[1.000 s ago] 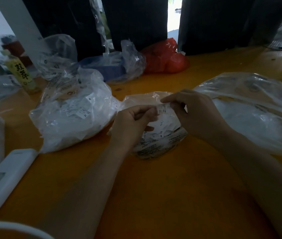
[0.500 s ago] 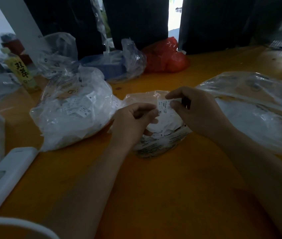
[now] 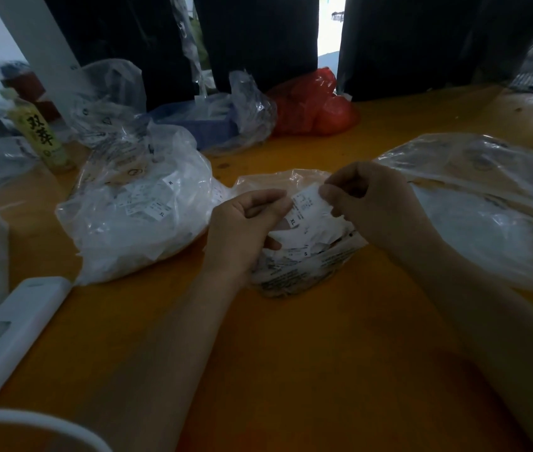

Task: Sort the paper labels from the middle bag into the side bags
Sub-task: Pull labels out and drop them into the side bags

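A small clear middle bag (image 3: 304, 272) with printed text lies on the orange table, full of white paper labels. My right hand (image 3: 372, 207) pinches the top corner of a white label marked XL (image 3: 307, 207) above the bag's mouth. My left hand (image 3: 245, 230) has curled fingers at the label's left edge, its fingertips among the labels in the bag; whether they grip it is unclear. The left side bag (image 3: 134, 216), clear plastic and stuffed with labels, lies left of the hands. The right side bag (image 3: 486, 207), a large clear one, lies to the right.
A white device (image 3: 14, 334) lies at the front left, a white rim (image 3: 37, 422) at the bottom left corner. At the back stand a yellow bottle (image 3: 41, 138), a clear bag over something blue (image 3: 213, 122), a red bag (image 3: 314, 106) and dark curtains.
My right hand has lifted the label slightly up and to the right, so its XL mark now shows. My left hand stays at the bag's mouth.
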{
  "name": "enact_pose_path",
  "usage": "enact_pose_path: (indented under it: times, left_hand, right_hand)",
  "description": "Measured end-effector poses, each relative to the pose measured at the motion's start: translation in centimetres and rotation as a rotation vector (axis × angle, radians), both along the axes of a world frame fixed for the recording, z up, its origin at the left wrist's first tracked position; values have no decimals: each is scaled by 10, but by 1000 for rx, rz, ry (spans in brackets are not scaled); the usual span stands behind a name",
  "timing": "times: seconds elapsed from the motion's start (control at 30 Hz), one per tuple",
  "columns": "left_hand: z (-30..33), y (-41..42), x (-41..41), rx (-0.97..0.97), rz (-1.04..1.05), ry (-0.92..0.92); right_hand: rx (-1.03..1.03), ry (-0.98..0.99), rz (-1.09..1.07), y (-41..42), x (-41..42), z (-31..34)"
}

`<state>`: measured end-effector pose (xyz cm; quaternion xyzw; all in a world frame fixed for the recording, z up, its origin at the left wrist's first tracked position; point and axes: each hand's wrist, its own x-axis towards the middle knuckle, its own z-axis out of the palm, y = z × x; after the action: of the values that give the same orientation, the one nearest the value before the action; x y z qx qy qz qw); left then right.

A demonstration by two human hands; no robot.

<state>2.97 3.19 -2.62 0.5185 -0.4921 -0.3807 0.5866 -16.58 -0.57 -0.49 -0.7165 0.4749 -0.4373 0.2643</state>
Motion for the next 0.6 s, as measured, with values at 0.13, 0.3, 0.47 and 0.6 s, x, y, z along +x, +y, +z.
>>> enact_pose_path:
  times: [0.13,0.3,0.47,0.6]
  left_hand:
    - [0,-1,-1,17,5,38]
    - [1,0,-2,23,2,63]
    - [0,1,-2,12,-19,53]
    - [3,1,-2,6,9,57]
  right_hand:
    - [23,-54,56,3,3,-2]
    - [4,-16,86,9,10,-5]
    - [-23,14,145,12,12,-4]
    - [-47,-25,46,11,9,-1]
